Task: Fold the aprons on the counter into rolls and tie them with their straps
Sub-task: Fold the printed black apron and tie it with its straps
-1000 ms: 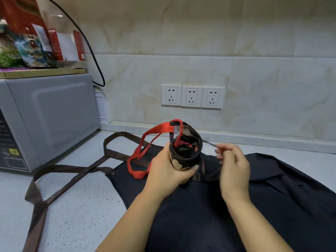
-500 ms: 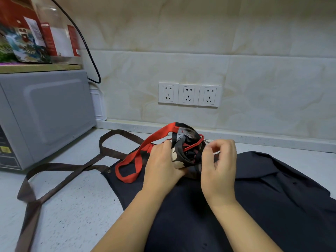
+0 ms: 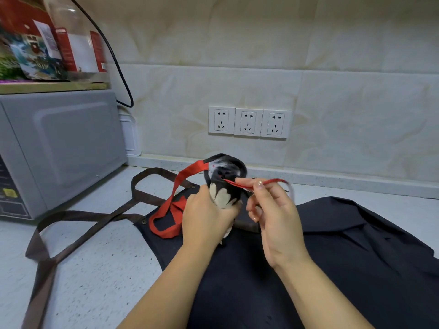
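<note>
Head view: a grey microwave (image 3: 59,148) stands at the left of the tabletop (image 3: 99,269), with brown straps (image 3: 78,213) trailing beside it and a red strap loop (image 3: 177,186) hanging from the rolled apron (image 3: 224,186). The left hand (image 3: 204,219) wraps round that roll, held upright above a dark apron (image 3: 356,257) spread flat. Just beside it, the right hand (image 3: 275,217) pinches a thin red strap (image 3: 275,181) drawn from the roll's top.

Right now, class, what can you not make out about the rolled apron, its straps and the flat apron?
Head view:
Rolled apron: lower part hidden by the left hand.
Thin red strap: tip blurred beyond the right hand; knot unclear.
Brown strap: cut off at the bottom edge.
Dark apron: cut off at right and bottom edges.
</note>
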Available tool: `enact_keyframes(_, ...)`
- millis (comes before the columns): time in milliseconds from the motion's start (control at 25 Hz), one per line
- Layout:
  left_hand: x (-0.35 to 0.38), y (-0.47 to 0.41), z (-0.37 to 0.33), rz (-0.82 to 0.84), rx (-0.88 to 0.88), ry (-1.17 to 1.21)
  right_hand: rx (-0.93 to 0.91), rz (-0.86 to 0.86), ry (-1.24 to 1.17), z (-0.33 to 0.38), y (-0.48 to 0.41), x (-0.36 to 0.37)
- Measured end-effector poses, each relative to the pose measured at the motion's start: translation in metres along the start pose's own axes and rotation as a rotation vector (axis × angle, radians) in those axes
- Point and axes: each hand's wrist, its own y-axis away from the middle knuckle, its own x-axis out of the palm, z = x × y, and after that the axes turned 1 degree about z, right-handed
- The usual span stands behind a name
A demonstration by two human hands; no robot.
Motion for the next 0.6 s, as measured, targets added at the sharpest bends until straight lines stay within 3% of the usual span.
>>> enact_keyframes(160,-0.017,-0.012,0.009,0.164,-0.346,0.483,0.13,-0.048,-0.218,0.005,-0.009,-0.011)
enact_keyframes(280,-0.035,-0.007,0.007,0.573,-0.414,0.946,0.243,-0.153,-0.142,-0.009,-0.02,-0.027)
enact_keyframes(440,-0.035,0.012,-0.015,0.8,-0.42,1.004,0.352,-0.252,-0.145,-0.027,-0.029,-0.042)
enact_keyframes(600,-0.022,0.013,-0.011,0.794,-0.569,0.962,0.466,-0.206,-0.283,-0.034,-0.031,-0.04)
